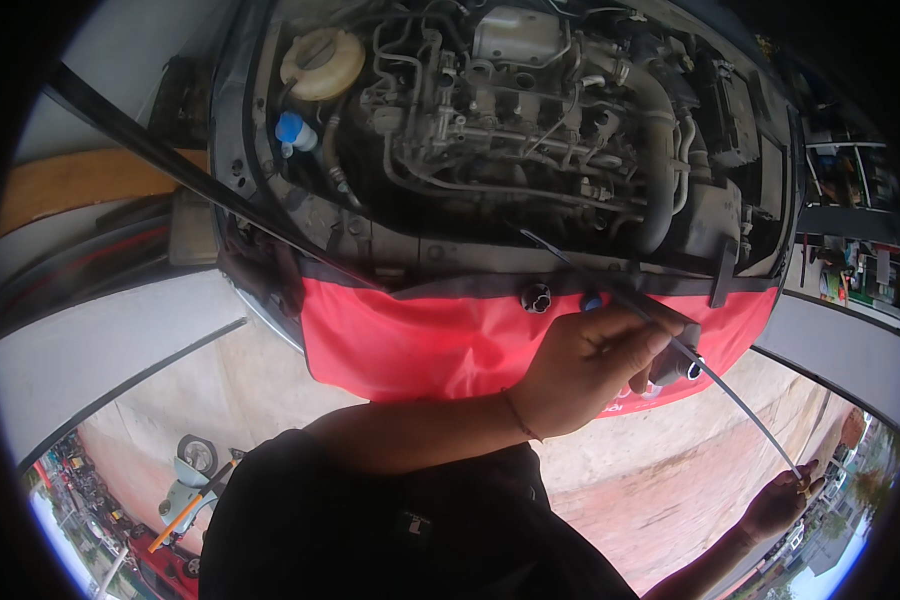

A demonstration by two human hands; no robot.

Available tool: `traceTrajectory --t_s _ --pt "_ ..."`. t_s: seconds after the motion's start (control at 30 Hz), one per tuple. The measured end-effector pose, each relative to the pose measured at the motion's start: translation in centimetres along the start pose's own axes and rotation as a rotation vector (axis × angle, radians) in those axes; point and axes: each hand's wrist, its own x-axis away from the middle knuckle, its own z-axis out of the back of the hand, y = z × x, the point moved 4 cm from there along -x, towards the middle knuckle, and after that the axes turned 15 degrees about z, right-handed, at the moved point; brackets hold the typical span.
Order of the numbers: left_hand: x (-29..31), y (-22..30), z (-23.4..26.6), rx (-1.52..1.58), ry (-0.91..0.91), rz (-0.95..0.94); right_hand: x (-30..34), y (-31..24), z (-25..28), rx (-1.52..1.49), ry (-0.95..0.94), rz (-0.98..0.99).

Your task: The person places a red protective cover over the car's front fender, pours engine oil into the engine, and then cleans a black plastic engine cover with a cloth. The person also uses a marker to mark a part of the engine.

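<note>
A thin rod [750, 408] bars the space between hands [570, 375] [774, 507].

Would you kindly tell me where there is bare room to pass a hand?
Pale floor shows bare between the red cover, thin rod and right hand. The cover's left half is bare too, above the left forearm, but looks sloped. The engine is crowded with pipes.

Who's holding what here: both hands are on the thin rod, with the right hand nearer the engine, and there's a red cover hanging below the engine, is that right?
Not quite: the head view shows the left hand nearer the engine; the right hand is at the thin rod's far end. The red cover is as you said.
</note>
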Motion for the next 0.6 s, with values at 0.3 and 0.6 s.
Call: traceTrajectory --t_s 0.3,0.6 --pt "-4.6 0.9 4.4 0.016 0.164 -0.016 -3.5 3.6 1.4 1.04 -0.108 -0.046" --pt "-15.0 -1.5 13.9 0.417 0.474 0.063 -1.7 16.6 -14.0 1.402 -0.274 -0.254"
